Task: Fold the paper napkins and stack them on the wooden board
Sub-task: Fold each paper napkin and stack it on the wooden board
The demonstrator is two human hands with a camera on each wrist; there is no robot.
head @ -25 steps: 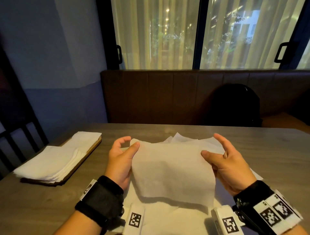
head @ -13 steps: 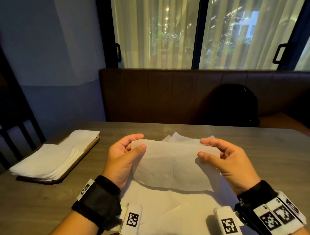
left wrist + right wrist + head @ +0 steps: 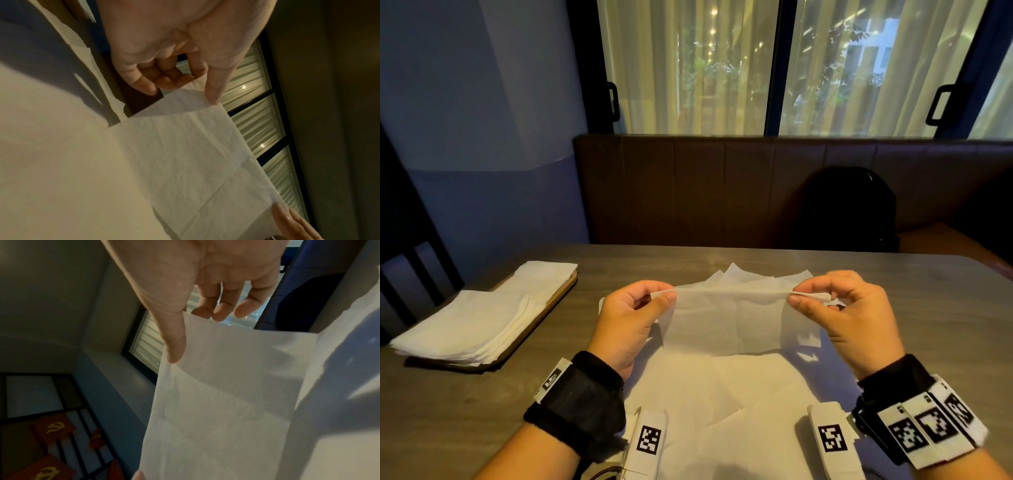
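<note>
Left hand [image 3: 625, 318]: thumb and forefinger pinch the left top corner of a thin white paper napkin [image 3: 736, 322], other fingers curled. Right hand [image 3: 849, 318]: pinches the right top corner likewise. Napkin: stretched between both hands, raised above loose white unfolded napkins [image 3: 722, 394] on the grey wood-grain desk [image 3: 928, 308]. Folded white napkin stack [image 3: 472, 325]: on the wooden board [image 3: 558, 296], at left.

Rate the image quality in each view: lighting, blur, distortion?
Head view: dim and warm, window frames bowed by the wide lens, napkin sharp. Left wrist view: left hand soft, close, tilted. Right wrist view: right hand slightly blurred, shadow across the loose napkins.
</note>
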